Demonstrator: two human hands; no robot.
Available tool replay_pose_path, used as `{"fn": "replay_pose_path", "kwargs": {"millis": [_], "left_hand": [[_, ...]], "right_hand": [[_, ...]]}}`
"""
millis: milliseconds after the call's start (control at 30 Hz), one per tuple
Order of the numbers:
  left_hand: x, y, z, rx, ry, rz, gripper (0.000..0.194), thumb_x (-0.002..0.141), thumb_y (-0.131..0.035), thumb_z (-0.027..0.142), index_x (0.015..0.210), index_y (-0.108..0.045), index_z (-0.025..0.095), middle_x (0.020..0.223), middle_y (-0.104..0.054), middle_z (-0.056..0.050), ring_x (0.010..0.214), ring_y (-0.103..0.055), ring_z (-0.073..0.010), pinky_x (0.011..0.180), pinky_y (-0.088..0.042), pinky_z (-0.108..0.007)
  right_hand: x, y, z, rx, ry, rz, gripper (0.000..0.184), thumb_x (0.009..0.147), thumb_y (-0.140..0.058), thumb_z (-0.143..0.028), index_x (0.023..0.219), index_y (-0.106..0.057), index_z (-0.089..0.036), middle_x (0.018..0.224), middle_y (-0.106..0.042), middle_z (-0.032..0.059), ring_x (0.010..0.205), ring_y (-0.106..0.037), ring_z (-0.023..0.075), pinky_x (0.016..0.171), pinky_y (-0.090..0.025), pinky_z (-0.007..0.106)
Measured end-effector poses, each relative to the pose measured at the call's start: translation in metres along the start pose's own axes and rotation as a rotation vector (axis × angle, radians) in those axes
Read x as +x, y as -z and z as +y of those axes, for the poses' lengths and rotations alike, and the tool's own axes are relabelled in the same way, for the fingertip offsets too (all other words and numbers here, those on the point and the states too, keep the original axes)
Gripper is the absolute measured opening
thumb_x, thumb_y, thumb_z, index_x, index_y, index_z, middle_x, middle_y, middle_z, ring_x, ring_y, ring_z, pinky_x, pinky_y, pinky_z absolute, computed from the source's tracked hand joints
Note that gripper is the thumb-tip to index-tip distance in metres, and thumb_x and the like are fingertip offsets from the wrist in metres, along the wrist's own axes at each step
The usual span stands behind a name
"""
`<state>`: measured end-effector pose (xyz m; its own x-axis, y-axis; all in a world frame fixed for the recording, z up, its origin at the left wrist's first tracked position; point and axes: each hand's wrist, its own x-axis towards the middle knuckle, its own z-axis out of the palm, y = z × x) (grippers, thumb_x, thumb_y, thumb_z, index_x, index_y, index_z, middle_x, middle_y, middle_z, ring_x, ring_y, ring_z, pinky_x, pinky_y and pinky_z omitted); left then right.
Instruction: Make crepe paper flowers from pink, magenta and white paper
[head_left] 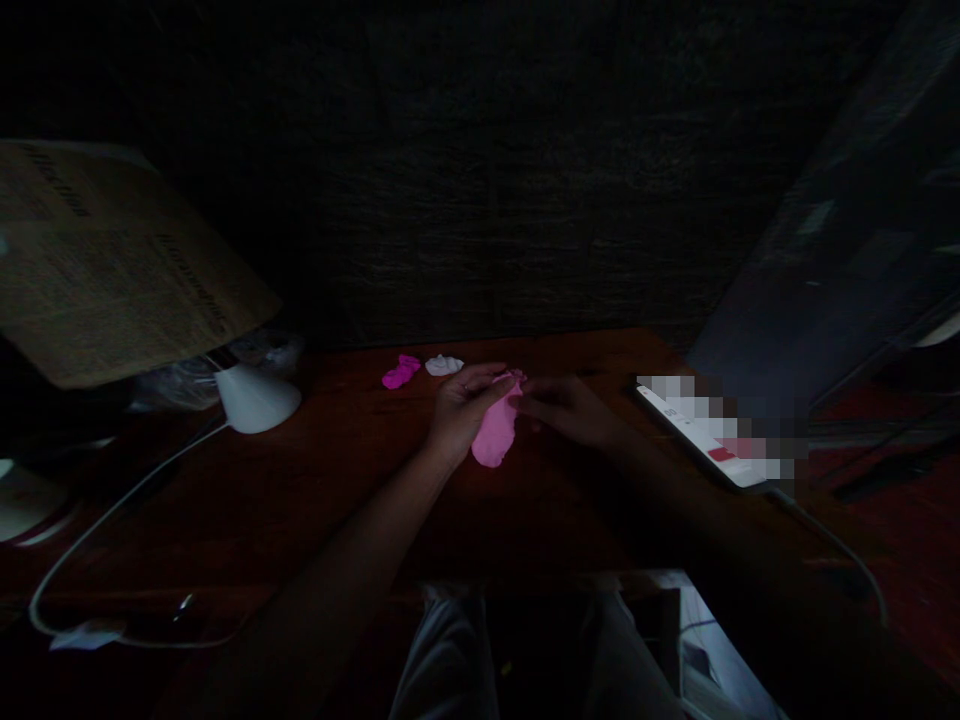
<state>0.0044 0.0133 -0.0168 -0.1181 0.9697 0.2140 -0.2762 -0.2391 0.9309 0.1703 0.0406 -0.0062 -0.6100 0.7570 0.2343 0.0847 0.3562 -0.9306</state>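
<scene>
Head view: a pink sock (493,435) held over a brown table (337,450).
From the left: a lamp (135,270), a crumpled magenta bundle (401,372), a white bundle (444,366), the left hand (456,408) closed on the sock, the right hand (571,410) beside it (whether pinching it, I cannot tell), a lit screen (694,432).

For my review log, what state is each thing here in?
Pink cloth: held, gathered at top
Left hand: gripping pink cloth
Right hand: beside its upper part, grip too dark to tell
Magenta cloth: crumpled on table
White cloth: bunched on table
Lamp: standing, appears unlit
White device: appears lit, partly pixelated
</scene>
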Motion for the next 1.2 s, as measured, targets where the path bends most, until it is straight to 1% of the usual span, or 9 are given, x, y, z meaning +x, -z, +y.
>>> {"fn": "replay_pose_path", "kwargs": {"millis": [100,200,433,533,733,867,1033,1100,1200], "left_hand": [[-0.0004,-0.0009,-0.0021,-0.027,0.01,-0.065,0.039,0.065,-0.083,0.033,0.101,-0.072,0.02,0.102,-0.076,-0.007,0.1,-0.07,-0.0221,0.09,-0.053,-0.038],[-0.0005,-0.0007,-0.0038,-0.028,0.02,-0.12,0.034,0.071,-0.079,0.036,0.1,-0.074,0.02,0.105,-0.075,-0.008,0.102,-0.069,-0.0216,0.092,-0.051,-0.037],[-0.001,0.0023,-0.0022,0.079,0.01,-0.13,0.028,0.075,-0.076,0.039,0.093,-0.077,0.018,0.109,-0.074,-0.01,0.104,-0.068,-0.0228,0.092,-0.05,-0.035],[-0.0014,0.0016,-0.0008,0.103,0.008,-0.122,0.026,0.075,-0.075,0.04,0.09,-0.077,0.019,0.104,-0.075,-0.009,0.098,-0.069,-0.0218,0.087,-0.052,-0.034],[-0.0014,-0.0001,0.0007,0.189,-0.082,-0.064,0.026,0.073,-0.076,0.045,0.078,-0.075,0.019,0.082,-0.075,-0.005,0.087,-0.07,-0.0195,0.077,-0.053,-0.03],[-0.0021,-0.0006,0.0008,0.202,-0.051,-0.048,0.03,0.074,-0.074,0.049,0.079,-0.075,0.019,0.078,-0.074,-0.004,0.084,-0.07,-0.0198,0.073,-0.053,-0.029],[-0.0016,-0.0014,-0.0018,0.152,-0.011,-0.105,0.042,0.08,-0.065,0.057,0.09,-0.076,0.018,0.094,-0.075,-0.009,0.097,-0.068,-0.022,0.079,-0.052,-0.029],[-0.0012,-0.0007,-0.003,0.179,-0.03,-0.126,0.041,0.081,-0.066,0.055,0.094,-0.076,0.018,0.101,-0.075,-0.009,0.104,-0.067,-0.0225,0.083,-0.052,-0.029],[-0.0014,0.001,-0.0037,0.253,-0.067,-0.143,0.034,0.08,-0.068,0.051,0.087,-0.077,0.019,0.1,-0.074,-0.008,0.104,-0.066,-0.0225,0.083,-0.052,-0.03]], "right_hand": [[-0.0007,0.0008,0.0004,0.012,0.02,0.003,0.037,0.081,-0.067,-0.051,0.071,-0.064,-0.016,0.06,-0.057,-0.002,0.057,-0.052,0.0106,0.057,-0.041,0.025],[-0.0013,0.0016,0.0009,0.006,0.029,0.007,0.034,0.081,-0.068,-0.047,0.069,-0.062,-0.016,0.059,-0.056,-0.0022,0.056,-0.051,0.0105,0.057,-0.041,0.025],[-0.0023,0.0,0.0008,-0.008,0.052,0.034,0.031,0.08,-0.067,-0.044,0.068,-0.062,-0.016,0.059,-0.056,-0.0019,0.056,-0.051,0.0108,0.056,-0.04,0.024],[-0.0025,-0.001,0.0006,-0.003,0.044,0.03,0.029,0.079,-0.068,-0.044,0.069,-0.062,-0.017,0.06,-0.057,-0.0019,0.056,-0.051,0.0109,0.056,-0.04,0.024],[-0.0008,-0.005,0.0042,-0.052,0.08,0.071,0.027,0.079,-0.066,-0.04,0.067,-0.063,-0.017,0.063,-0.058,-0.0015,0.06,-0.052,0.0115,0.059,-0.041,0.025],[0.0,-0.006,0.0043,-0.064,0.087,0.084,0.025,0.079,-0.066,-0.038,0.067,-0.062,-0.017,0.062,-0.056,-0.0018,0.059,-0.05,0.0111,0.059,-0.04,0.025],[0.0001,-0.0035,0.0027,-0.045,0.072,0.105,0.028,0.078,-0.067,-0.041,0.065,-0.062,-0.017,0.061,-0.055,-0.0021,0.057,-0.049,0.0109,0.058,-0.04,0.025],[0.0,-0.0024,0.0022,-0.028,0.067,0.102,0.028,0.078,-0.067,-0.042,0.068,-0.063,-0.016,0.061,-0.056,-0.0021,0.057,-0.049,0.0109,0.058,-0.04,0.025],[-0.0002,-0.0016,0.0015,-0.029,0.069,0.09,0.028,0.079,-0.066,-0.042,0.069,-0.064,-0.016,0.061,-0.056,-0.0019,0.057,-0.05,0.0108,0.057,-0.04,0.024]]}}
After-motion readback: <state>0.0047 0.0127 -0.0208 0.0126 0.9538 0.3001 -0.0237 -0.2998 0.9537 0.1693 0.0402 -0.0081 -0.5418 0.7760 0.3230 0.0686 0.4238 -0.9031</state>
